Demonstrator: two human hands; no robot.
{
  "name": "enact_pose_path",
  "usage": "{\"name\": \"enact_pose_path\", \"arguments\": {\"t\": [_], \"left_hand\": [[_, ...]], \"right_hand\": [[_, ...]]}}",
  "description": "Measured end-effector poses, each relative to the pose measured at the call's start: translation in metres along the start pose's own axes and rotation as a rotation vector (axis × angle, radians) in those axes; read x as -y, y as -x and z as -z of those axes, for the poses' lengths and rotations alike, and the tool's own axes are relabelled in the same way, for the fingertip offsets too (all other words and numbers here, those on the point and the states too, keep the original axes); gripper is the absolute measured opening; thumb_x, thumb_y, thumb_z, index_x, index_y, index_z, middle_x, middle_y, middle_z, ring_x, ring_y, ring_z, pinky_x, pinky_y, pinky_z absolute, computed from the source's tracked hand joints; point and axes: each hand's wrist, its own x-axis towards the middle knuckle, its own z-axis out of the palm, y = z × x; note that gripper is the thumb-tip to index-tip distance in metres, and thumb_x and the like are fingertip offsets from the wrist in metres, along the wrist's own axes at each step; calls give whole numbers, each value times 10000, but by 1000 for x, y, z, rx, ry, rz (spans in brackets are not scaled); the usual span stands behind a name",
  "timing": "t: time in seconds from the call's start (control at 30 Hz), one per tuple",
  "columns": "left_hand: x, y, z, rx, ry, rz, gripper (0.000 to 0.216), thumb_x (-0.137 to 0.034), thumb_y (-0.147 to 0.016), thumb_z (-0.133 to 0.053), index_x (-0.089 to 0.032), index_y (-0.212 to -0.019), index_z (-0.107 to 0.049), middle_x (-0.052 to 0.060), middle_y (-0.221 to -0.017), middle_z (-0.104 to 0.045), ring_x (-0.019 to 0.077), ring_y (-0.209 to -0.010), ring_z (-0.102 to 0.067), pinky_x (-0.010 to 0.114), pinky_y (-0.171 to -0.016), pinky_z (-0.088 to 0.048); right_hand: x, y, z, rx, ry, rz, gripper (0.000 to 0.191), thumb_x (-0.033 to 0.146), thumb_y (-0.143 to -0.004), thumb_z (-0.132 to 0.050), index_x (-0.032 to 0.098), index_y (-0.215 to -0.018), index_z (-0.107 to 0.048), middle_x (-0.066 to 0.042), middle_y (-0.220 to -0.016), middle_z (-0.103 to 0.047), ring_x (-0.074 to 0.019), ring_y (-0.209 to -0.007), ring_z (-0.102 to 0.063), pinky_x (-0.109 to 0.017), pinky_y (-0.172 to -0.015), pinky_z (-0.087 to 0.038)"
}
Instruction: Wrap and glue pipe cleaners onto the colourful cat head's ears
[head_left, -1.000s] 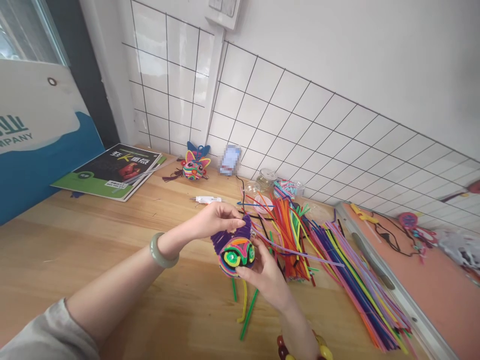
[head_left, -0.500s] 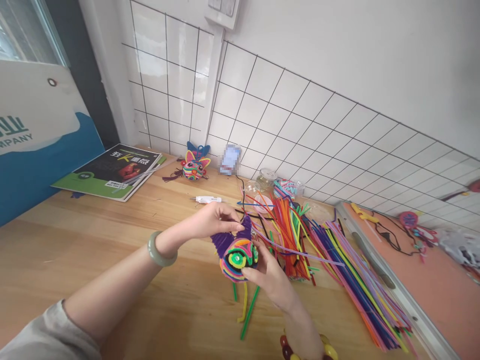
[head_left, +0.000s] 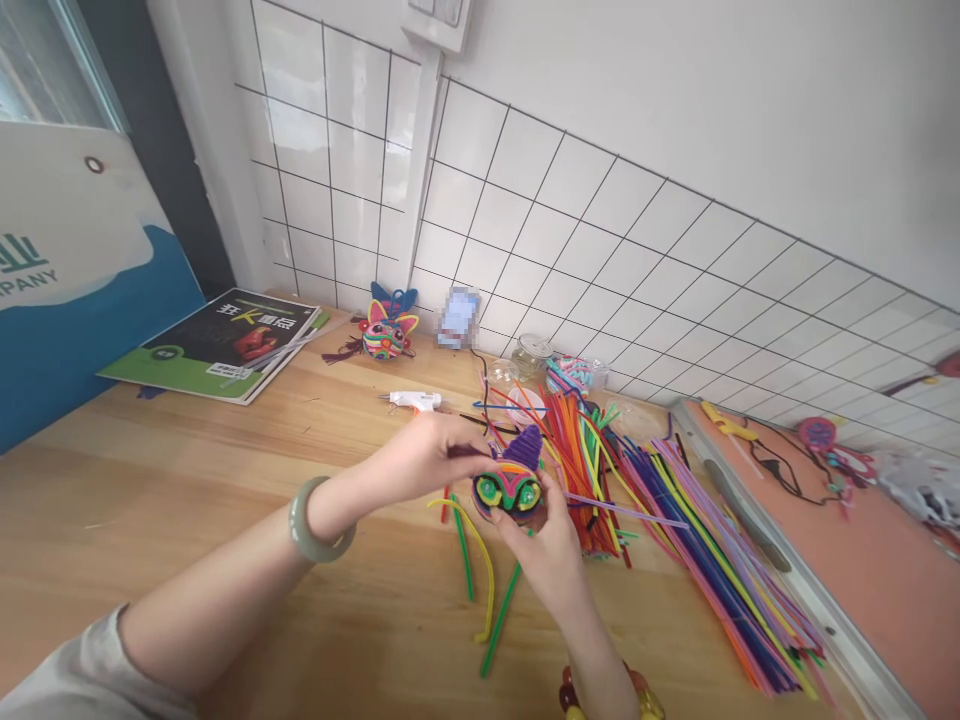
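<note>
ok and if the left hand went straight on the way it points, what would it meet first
Probably the purple ear on the ball: the left hand points across towards it from the ball's upper edge, though depth is unclear.

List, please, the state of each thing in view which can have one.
Craft ball: held, front toward the camera.
Left hand: curled at the ball's top.
Right hand: gripping the ball.
Phone: propped upright, screen blurred.
Book: closed, lying flat.
White glue gun: lying down.
Loose stems: lying scattered.

The head camera looks forward and down over the table (head_left: 375, 620).
</note>
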Motion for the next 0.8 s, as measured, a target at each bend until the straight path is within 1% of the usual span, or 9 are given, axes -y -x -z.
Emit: {"name": "enact_pose_path", "arguments": {"t": [0.1, 0.17, 0.2, 0.37, 0.47, 0.53, 0.67, 0.73, 0.8], "left_hand": [[2, -3, 18, -199, 161, 152, 250, -370, -792, -555, -128, -734, -586, 24, -638, -605, 107, -573, -538, 203, -536, -406], [8, -3, 31, -350, 105, 244, 270, -401, -799, -525, -139, -740, -549, 25, -665, -604, 118, -596, -545, 213, -551, -411], [12, -3, 37, -376, 1, 301, 268, -407, -798, -516, -146, -747, -550, 26, -678, -609, 125, -601, -549, 218, -550, -407], [44, 7, 55, -141, -799, 645, 180, -306, -774, -493, -173, -756, -613, 85, -708, -633, 238, -696, -593, 304, -606, -400], [53, 8, 51, -40, -919, 696, 258, -325, -773, -487, -138, -869, -636, 161, -876, -632, 306, -812, -595, 384, -696, -417], [51, 5, 43, -87, -778, 616, 298, -370, -779, -498, -140, -895, -646, 159, -964, -622, 294, -906, -576, 382, -786, -407], [37, -4, 18, -51, -9, 362, 389, -477, -806, -459, -157, -875, -669, 65, -878, -670, 222, -865, -589, 286, -771, -435], [32, -7, 3, -36, 328, 340, 407, -472, -833, -426, -143, -865, -663, 58, -874, -675, 198, -831, -596, 279, -757, -445], [30, -7, -11, -88, 595, 384, 359, -444, -817, -486, -132, -879, -652, 56, -872, -679, 172, -800, -604, 270, -752, -453]], "right_hand": [[-8, -2, 3, -43, 15, -4, 748, 349, -568, -724, 165, -1222, -413, -115, -1114, -607, -246, -980, -603, -380, -855, -477], [-10, -1, 4, -25, -16, -34, 744, 342, -573, -729, 170, -1221, -407, -117, -1128, -599, -249, -997, -594, -388, -873, -466], [-9, -1, 4, -1, -55, -51, 731, 336, -584, -726, 177, -1219, -402, -114, -1132, -597, -246, -995, -596, -390, -879, -463], [-1, 1, 1, 111, -416, -80, 656, 286, -648, -705, 202, -1211, -379, -97, -1139, -600, -220, -1004, -597, -387, -884, -464], [0, 1, -4, 118, -562, -74, 622, 266, -655, -707, 206, -1195, -404, -91, -1126, -608, -218, -1006, -596, -397, -884, -465], [-1, 0, -8, 93, -617, -72, 605, 258, -644, -715, 207, -1175, -430, -89, -1130, -604, -224, -1020, -588, -417, -900, -452], [4, 0, -16, 70, -677, -54, 596, 256, -652, -710, 211, -1178, -434, -92, -1162, -585, -234, -1049, -574, -447, -926, -428], [8, 1, -19, 79, -670, -43, 612, 253, -662, -705, 214, -1200, -415, -98, -1186, -573, -232, -1057, -571, -442, -930, -428], [11, 3, -22, 79, -651, -39, 644, 252, -658, -710, 211, -1219, -396, -109, -1211, -557, -234, -1063, -569, -436, -930, -430]]}}
